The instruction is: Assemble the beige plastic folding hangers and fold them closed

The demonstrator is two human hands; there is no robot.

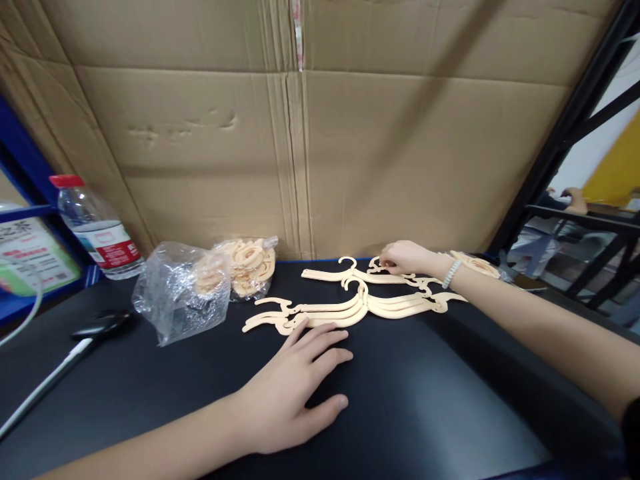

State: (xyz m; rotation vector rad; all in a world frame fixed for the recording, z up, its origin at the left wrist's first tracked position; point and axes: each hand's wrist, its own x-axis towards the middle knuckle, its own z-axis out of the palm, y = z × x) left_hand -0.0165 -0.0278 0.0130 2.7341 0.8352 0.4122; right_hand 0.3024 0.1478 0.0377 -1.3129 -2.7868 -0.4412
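Several cream plastic folding hangers (330, 315) lie nested in a row on the black tabletop, hooks toward the back. My left hand (295, 387) is spread palm down just in front of them, fingers apart, its fingertips close to the nearest hanger's left half. Behind this row lies another cream hanger (327, 275). At the back right, my right hand (404, 257) reaches down with bent fingers closed on a cream hanger piece (374, 265); the hand partly hides it. A beaded bracelet (451, 273) is on the right wrist.
Two clear plastic bags, one crumpled (175, 293) and one full of cream parts (250, 263), stand back left. Further left are a water bottle (107, 233) and a black device with a white cable (100, 325). More cream parts (475, 263) lie back right. A cardboard wall (400, 133) rises behind.
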